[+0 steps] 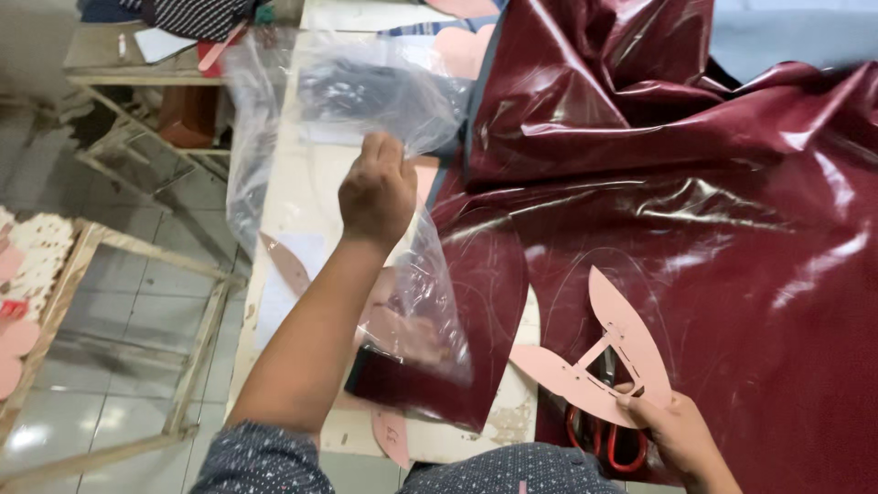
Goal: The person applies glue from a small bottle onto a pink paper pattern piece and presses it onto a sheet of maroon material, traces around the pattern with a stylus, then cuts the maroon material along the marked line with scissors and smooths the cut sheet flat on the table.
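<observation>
Above, the left hand (377, 187) grips a clear plastic bag (357, 119), lifted over the table (302, 201) left of the dark red vinyl sheet (695, 210). On the sheet, the right hand (677, 430) pinches a pink pattern piece (608, 352), red-handled scissors (608, 439) beneath it.

Open passage at lower left over tiled floor (137, 302); right blocked by glossy maroon sheet (713, 201), upper centre by clear plastic bag (366, 91).
</observation>
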A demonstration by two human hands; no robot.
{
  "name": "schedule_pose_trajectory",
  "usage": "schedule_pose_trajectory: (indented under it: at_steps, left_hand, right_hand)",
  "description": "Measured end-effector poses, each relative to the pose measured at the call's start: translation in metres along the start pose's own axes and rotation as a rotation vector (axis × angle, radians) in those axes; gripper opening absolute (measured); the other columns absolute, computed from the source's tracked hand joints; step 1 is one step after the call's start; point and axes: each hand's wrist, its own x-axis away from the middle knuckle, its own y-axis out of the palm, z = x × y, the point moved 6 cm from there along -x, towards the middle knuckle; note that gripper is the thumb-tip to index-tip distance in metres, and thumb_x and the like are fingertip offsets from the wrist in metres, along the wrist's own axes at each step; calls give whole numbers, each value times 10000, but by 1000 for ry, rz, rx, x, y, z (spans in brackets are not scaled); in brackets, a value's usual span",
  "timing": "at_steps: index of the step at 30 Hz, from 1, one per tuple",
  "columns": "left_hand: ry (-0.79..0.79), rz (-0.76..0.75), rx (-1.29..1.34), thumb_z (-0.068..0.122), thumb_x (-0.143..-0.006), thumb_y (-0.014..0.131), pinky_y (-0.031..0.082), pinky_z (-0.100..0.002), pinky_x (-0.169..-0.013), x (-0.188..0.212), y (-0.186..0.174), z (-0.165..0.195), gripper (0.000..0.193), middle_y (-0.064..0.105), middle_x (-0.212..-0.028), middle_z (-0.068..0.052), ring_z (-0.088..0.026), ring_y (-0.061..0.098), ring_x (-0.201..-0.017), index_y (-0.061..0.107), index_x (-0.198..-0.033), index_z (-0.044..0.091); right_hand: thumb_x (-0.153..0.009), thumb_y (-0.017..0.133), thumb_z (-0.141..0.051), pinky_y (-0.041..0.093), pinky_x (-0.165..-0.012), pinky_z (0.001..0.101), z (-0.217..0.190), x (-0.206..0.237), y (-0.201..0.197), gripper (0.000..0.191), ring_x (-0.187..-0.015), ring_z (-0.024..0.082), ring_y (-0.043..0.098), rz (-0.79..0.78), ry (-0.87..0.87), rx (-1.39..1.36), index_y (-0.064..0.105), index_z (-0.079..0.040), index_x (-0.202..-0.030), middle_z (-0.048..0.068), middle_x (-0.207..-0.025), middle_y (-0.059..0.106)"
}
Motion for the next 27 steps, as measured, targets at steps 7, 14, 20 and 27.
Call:
schedule_pose_trajectory:
  at_steps: [7, 14, 20, 27]
  left_hand:
    - [-327, -362, 27, 246, -858, 742, 492, -533, -896, 0, 132, -58, 474, 535, -1284, -194, -424, 585, -1118, 521, -1227, 47]
    - [-148, -227, 209, 264, -956, 725, 453, -465, -1123, -45, 184, -12, 455, 590, -1372, -136, -366, 539, -1326, 557, -1348, 106]
    - [-391, -405, 525, 328, -712, 839, 512, -446, -933, -91, 230, -8, 765, 664, -1213, -216, -387, 650, -1108, 509, -1323, 6]
    - [-403, -414, 1304, 182, -986, 597, 419, -379, -552, -164, 252, 74, 173, 602, -739, -58, -211, 537, -640, 658, -997, 21]
  right_hand:
    - [-882, 722, -138, 410, -562, 298, -25, 1, 42, 326, -626, 150, 569, -75, -3, -176, 797, 70, -1122, 104, -800, 715]
    - [-800, 763, -140, 567, -721, 286, -52, -27, 144, 396, -779, 129, 700, -235, -63, -35, 746, 79, -1130, 74, -903, 777]
    - [-745, 839, -250, 571, -795, 278, -77, -18, 121, 702, -862, 118, 718, 19, -202, 260, 561, -14, -1345, 45, -1033, 775]
    - [-672, 901, -400, 553, -804, 400, -92, 4, 97, 955, -976, 330, 654, 273, -397, 771, 457, -41, -1437, 131, -1202, 578]
